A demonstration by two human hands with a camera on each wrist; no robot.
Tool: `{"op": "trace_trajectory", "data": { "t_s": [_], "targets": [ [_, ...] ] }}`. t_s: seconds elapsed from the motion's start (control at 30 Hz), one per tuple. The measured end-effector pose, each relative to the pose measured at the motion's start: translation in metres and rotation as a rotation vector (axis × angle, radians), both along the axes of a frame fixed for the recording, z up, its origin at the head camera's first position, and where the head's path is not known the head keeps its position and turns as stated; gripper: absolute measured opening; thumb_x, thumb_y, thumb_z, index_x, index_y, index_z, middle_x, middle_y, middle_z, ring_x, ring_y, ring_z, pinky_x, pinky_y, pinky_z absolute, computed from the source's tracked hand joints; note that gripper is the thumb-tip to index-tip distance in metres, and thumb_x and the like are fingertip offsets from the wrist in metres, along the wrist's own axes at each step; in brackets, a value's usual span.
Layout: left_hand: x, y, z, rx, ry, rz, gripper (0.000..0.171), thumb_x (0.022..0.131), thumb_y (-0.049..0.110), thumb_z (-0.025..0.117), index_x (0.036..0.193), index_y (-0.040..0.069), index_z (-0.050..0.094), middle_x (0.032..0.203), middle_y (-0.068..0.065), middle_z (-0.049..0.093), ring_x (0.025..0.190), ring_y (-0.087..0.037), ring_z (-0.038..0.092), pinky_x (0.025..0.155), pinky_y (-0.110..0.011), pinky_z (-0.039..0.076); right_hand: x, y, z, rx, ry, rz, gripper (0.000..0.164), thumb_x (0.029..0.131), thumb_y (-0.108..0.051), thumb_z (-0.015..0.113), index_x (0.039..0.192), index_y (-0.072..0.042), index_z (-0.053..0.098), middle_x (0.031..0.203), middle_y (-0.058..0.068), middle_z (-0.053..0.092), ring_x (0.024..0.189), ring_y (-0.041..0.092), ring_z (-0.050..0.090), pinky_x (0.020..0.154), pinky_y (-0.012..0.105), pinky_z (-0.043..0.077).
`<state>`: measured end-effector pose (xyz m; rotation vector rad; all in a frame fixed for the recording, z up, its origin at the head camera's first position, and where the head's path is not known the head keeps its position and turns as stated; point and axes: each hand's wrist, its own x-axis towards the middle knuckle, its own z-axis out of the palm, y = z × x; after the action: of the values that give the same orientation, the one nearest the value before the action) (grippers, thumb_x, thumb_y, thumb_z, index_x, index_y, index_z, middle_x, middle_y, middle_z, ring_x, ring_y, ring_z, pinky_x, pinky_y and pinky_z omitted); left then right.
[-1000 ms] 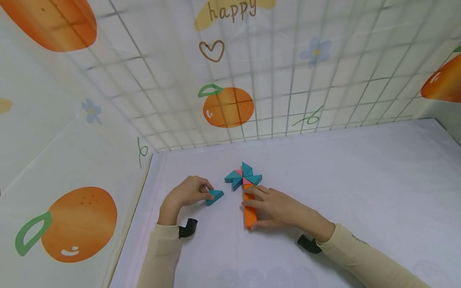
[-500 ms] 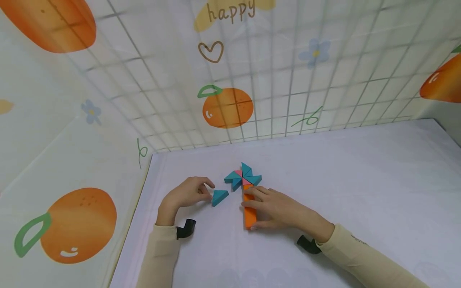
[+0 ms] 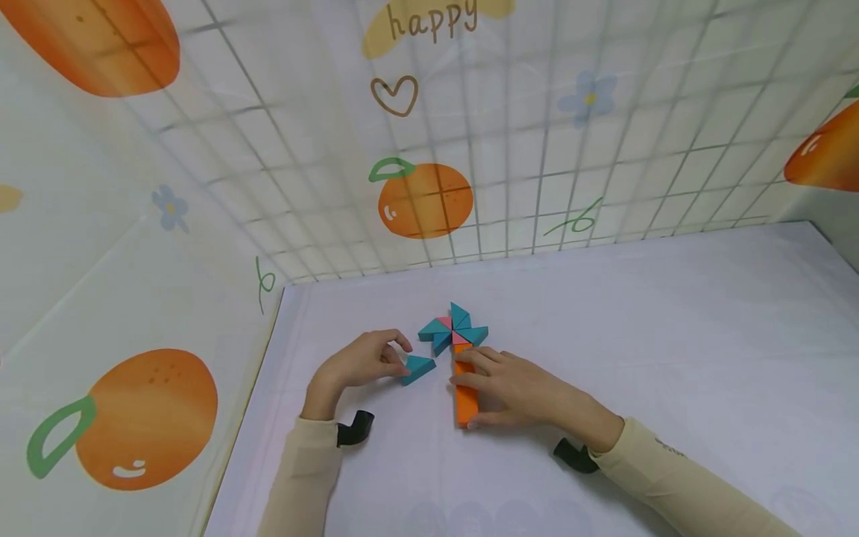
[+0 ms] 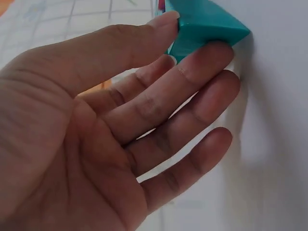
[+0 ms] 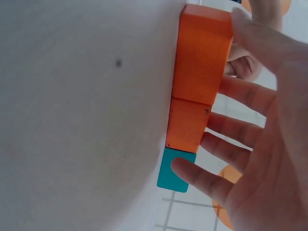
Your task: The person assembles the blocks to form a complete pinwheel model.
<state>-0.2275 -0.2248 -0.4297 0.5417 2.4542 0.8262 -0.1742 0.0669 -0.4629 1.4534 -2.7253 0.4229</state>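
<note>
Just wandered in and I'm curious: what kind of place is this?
Probably a small tabletop play booth: a white cloth-covered table, walls of cartoon orange-print sheeting over wire grid, and a pinwheel of teal and pink triangular wooden blocks.

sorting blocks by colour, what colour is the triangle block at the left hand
Teal. The triangle block at the left hand shows best in the left wrist view.

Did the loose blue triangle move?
Yes. The triangle slid right, closer to the pinwheel, pushed along by the left hand.
</note>
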Motion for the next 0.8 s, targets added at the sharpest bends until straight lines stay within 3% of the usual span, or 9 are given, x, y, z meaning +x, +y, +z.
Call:
{"op": "trace_trajectory", "data": {
  "t_s": [0.23, 0.47, 0.63, 0.8],
  "targets": [
    [0.003, 0.016, -0.005, 0.063, -0.100, 0.072, 0.027, 0.089, 0.021, 0.072, 0.108, 0.008, 0.060, 0.079, -0.004, 0.073, 0.074, -0.018, 0.067, 0.072, -0.029, 0.053, -0.001, 0.000, -0.001, -0.006, 0.008, 0.002, 0.062, 0.086, -0.063, 0.062, 0.132, -0.022, 0.060, 0.142, 0.007, 0.047, 0.127, 0.024, 0.047, 0.102, 0.040, 0.049],
    [0.003, 0.018, -0.007, 0.157, -0.176, 0.078, 0.022, 0.095, 0.018, 0.063, 0.106, 0.000, 0.057, 0.080, -0.012, 0.075, 0.076, -0.027, 0.073, 0.074, -0.040, 0.058, -0.001, 0.000, -0.001, -0.008, 0.003, 0.003, 0.062, 0.086, -0.062, 0.063, 0.132, -0.021, 0.060, 0.143, 0.008, 0.047, 0.128, 0.025, 0.047, 0.102, 0.041, 0.049],
    [0.004, 0.018, -0.010, 0.215, -0.253, 0.085, 0.025, 0.093, 0.013, 0.065, 0.108, -0.004, 0.055, 0.083, -0.018, 0.074, 0.076, -0.029, 0.072, 0.073, -0.040, 0.060, -0.001, 0.000, -0.001, -0.011, 0.014, 0.010, 0.062, 0.086, -0.063, 0.062, 0.132, -0.021, 0.060, 0.143, 0.008, 0.047, 0.127, 0.025, 0.047, 0.102, 0.040, 0.049],
    [0.005, 0.023, -0.013, 0.241, -0.283, 0.132, 0.028, 0.091, 0.014, 0.068, 0.107, -0.005, 0.055, 0.084, -0.019, 0.074, 0.073, -0.029, 0.072, 0.070, -0.040, 0.060, -0.001, 0.000, -0.002, -0.018, 0.015, 0.009, 0.062, 0.085, -0.063, 0.062, 0.131, -0.021, 0.061, 0.143, 0.007, 0.047, 0.127, 0.025, 0.047, 0.100, 0.041, 0.049]
  ]
}}
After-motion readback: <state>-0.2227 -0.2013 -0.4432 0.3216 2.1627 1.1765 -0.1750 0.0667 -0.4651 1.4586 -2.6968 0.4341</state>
